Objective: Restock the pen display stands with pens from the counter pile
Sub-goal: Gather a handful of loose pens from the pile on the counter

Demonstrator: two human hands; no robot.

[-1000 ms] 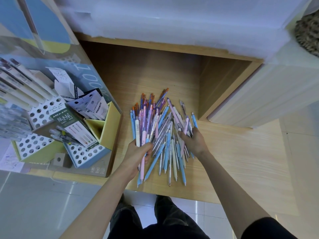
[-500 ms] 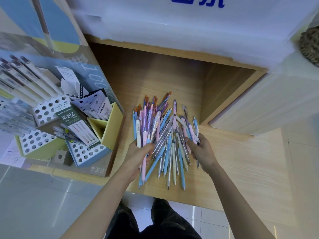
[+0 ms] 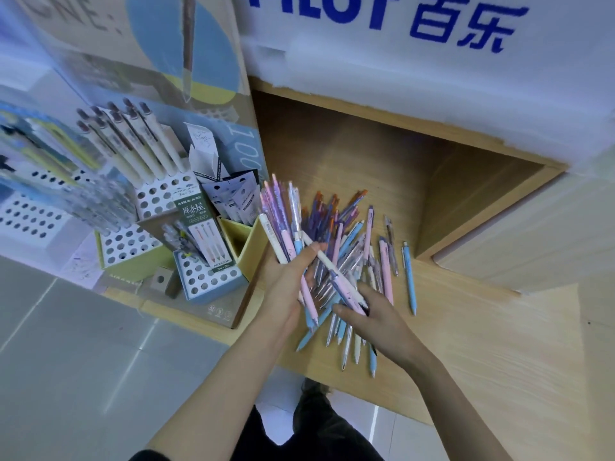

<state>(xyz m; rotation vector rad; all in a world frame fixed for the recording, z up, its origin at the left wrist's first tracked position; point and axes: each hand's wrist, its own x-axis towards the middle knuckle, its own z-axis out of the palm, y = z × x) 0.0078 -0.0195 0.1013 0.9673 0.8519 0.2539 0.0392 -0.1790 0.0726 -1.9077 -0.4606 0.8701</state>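
A pile of pens [image 3: 362,257] in pink, blue, purple and white lies on the wooden counter [image 3: 482,344]. My left hand [image 3: 286,284] grips a bunch of pens [image 3: 283,221] that fans upward, lifted at the pile's left edge. My right hand [image 3: 372,314] pinches the lower end of a white and purple pen [image 3: 332,271] whose upper end lies against my left thumb. The pen display stands [image 3: 156,227], with white perforated tops, stand to the left; one tier holds several white pens [image 3: 133,144].
A yellow cardboard compartment [image 3: 246,241] with leaflets sits between the stands and the pile. A single blue pen [image 3: 408,277] lies apart at the right. A wooden recess wall [image 3: 472,201] and white foam block [image 3: 432,78] bound the counter behind.
My left hand has lifted a bunch of pens off the pile. My right hand has moved left and taken hold of one pen. The view has tilted up and left.
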